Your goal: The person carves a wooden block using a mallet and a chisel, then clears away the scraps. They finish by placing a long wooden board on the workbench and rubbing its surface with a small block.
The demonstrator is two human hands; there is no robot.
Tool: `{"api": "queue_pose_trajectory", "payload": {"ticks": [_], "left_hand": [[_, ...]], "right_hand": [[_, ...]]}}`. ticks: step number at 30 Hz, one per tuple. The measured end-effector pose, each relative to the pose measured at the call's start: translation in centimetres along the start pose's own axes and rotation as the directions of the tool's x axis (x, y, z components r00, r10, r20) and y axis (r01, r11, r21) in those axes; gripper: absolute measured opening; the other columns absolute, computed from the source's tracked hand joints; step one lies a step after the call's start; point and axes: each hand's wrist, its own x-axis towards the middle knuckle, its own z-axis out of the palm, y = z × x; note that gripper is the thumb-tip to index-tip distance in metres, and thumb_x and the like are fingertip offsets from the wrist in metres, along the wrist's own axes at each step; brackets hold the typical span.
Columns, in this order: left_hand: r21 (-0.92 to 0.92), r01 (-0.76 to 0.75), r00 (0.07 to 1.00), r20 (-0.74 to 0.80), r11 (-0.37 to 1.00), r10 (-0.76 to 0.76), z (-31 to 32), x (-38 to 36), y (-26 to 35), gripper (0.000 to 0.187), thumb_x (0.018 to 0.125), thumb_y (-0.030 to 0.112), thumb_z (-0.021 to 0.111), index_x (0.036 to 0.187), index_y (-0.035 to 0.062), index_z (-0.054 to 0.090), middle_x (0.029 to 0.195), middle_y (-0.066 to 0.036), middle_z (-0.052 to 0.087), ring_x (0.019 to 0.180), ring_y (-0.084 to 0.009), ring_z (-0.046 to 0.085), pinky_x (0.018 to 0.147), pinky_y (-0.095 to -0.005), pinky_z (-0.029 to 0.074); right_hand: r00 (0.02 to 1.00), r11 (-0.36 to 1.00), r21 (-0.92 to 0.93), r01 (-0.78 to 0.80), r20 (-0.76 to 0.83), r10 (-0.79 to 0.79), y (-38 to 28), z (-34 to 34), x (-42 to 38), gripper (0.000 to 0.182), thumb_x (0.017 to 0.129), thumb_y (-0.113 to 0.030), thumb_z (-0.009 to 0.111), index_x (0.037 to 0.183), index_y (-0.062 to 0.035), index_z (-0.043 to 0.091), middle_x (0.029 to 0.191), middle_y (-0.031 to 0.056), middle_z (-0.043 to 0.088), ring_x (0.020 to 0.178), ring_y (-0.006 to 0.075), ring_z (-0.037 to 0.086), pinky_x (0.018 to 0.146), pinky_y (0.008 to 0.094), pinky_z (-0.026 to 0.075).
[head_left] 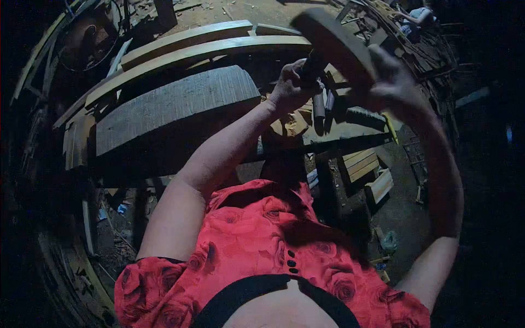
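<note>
My left hand (pixel 295 87) is closed around a dark, round handle (pixel 313 64) above the workbench. A long brown wooden block (pixel 336 46), smeared by motion, slants over the upper end of that handle and overlaps it in this view. At the block's lower right end is my right hand (pixel 396 82), also blurred, with its thumb and fingers around the wood. Below my left hand, dark rod-shaped pieces (pixel 319 106) lie on the bench beside a pale chunk of wood (pixel 292 124). The handle's lower end is hidden by my left hand.
A thick grey timber (pixel 180 104) lies along the bench's left, with long pale planks (pixel 202 49) behind it. Right of it are a brush-like piece (pixel 365 116) and a yellow strip (pixel 391 128). Short boards (pixel 361 164) sit below. Another person (pixel 418 16) is far back right.
</note>
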Motion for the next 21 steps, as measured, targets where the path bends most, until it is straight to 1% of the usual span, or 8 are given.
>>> {"api": "queue_pose_trajectory", "payload": {"ticks": [3, 9, 11, 13, 16, 18, 19, 21], "left_hand": [[0.005, 0.008, 1.000, 0.014, 1.000, -0.008, -0.2, -0.1, 0.6, 0.031, 0.068, 0.012, 0.071, 0.094, 0.0013, 0.057, 0.081, -0.003, 0.057, 0.075, -0.0109, 0.053, 0.068, -0.0278, 0.046], [0.144, 0.083, 0.996, -0.022, 0.986, -0.081, -2.1, -0.7, 0.1, 0.028, 0.068, 0.012, 0.071, 0.091, 0.0045, 0.057, 0.076, -0.002, 0.054, 0.069, -0.0114, 0.051, 0.062, -0.0288, 0.045], [-0.160, 0.168, 0.980, -0.079, 0.973, -0.182, -2.5, -1.3, -0.9, 0.025, 0.069, 0.014, 0.070, 0.088, 0.0057, 0.057, 0.072, -0.003, 0.054, 0.065, -0.0114, 0.051, 0.059, -0.0293, 0.044], [-0.026, 0.144, 0.981, -0.127, 0.989, -0.146, -2.6, -1.7, -0.3, 0.018, 0.072, 0.012, 0.068, 0.083, 0.0050, 0.055, 0.069, -0.002, 0.053, 0.063, -0.0109, 0.051, 0.057, -0.0294, 0.044], [0.018, 0.187, 0.978, -0.099, 0.982, -0.184, -2.6, -2.7, 1.0, 0.014, 0.075, 0.010, 0.066, 0.083, 0.0043, 0.055, 0.069, -0.002, 0.053, 0.062, -0.0099, 0.051, 0.056, -0.0283, 0.044], [-0.301, 0.328, 0.915, -0.133, 0.895, -0.380, -2.4, -3.3, 1.8, 0.008, 0.079, 0.008, 0.066, 0.081, 0.0075, 0.059, 0.069, 0.001, 0.054, 0.062, -0.0095, 0.051, 0.053, -0.0266, 0.043], [-0.380, 0.242, 0.947, -0.106, 0.893, -0.302, -2.5, -3.5, 0.8, 0.012, 0.079, 0.008, 0.068, 0.081, 0.0088, 0.056, 0.071, 0.002, 0.053, 0.062, -0.0090, 0.050, 0.052, -0.0254, 0.041], [-0.053, 0.284, 0.942, -0.172, 0.957, -0.289, -2.7, -3.9, 0.4, 0.017, 0.076, 0.008, 0.070, 0.081, 0.0077, 0.054, 0.074, 0.002, 0.052, 0.063, -0.0086, 0.051, 0.053, -0.0245, 0.041]], "right_hand": [[0.980, 0.988, 0.094, -0.122, 0.169, 0.105, -0.1, -0.5, -0.2, 0.047, 0.068, -0.022, 0.066, 0.111, -0.0039, 0.054, 0.092, 0.0083, 0.060, 0.080, 0.0130, 0.058, 0.064, 0.0257, 0.050], [0.933, 0.940, 0.259, -0.224, -0.222, 0.283, 4.5, 1.3, -0.4, 0.048, 0.068, -0.028, 0.069, 0.103, 0.0017, 0.054, 0.077, 0.0077, 0.061, 0.062, 0.0136, 0.059, 0.055, 0.0283, 0.050], [0.920, 0.935, 0.074, -0.346, -0.166, 0.354, 12.0, 4.0, -1.0, 0.050, 0.066, -0.032, 0.074, 0.099, 0.0001, 0.057, 0.076, 0.0078, 0.062, 0.063, 0.0170, 0.060, 0.056, 0.0319, 0.049], [0.795, 0.797, 0.106, -0.595, -0.074, 0.603, 13.8, 8.0, -1.8, 0.058, 0.061, -0.038, 0.078, 0.100, 0.0010, 0.059, 0.080, 0.0113, 0.065, 0.067, 0.0224, 0.063, 0.062, 0.0354, 0.050], [0.731, 0.732, 0.000, -0.681, -0.050, 0.681, 15.2, 11.1, -1.2, 0.064, 0.063, -0.037, 0.077, 0.108, 0.0030, 0.056, 0.090, 0.0155, 0.065, 0.078, 0.0241, 0.063, 0.070, 0.0338, 0.050], [0.778, 0.789, 0.104, -0.606, -0.127, 0.615, 15.8, 12.5, -0.7, 0.066, 0.067, -0.031, 0.076, 0.116, 0.0035, 0.050, 0.103, 0.0175, 0.060, 0.090, 0.0221, 0.059, 0.077, 0.0332, 0.048], [0.817, 0.850, 0.091, -0.519, -0.240, 0.525, 18.7, 13.7, -0.7, 0.069, 0.067, -0.032, 0.076, 0.120, 0.0023, 0.048, 0.110, 0.0186, 0.058, 0.095, 0.0246, 0.058, 0.082, 0.0345, 0.047], [0.823, 0.833, -0.077, -0.547, -0.232, 0.519, 15.6, 12.8, -1.1, 0.076, 0.068, -0.032, 0.075, 0.128, -0.0002, 0.043, 0.122, 0.0192, 0.050, 0.103, 0.0279, 0.055, 0.088, 0.0346, 0.045]]}}
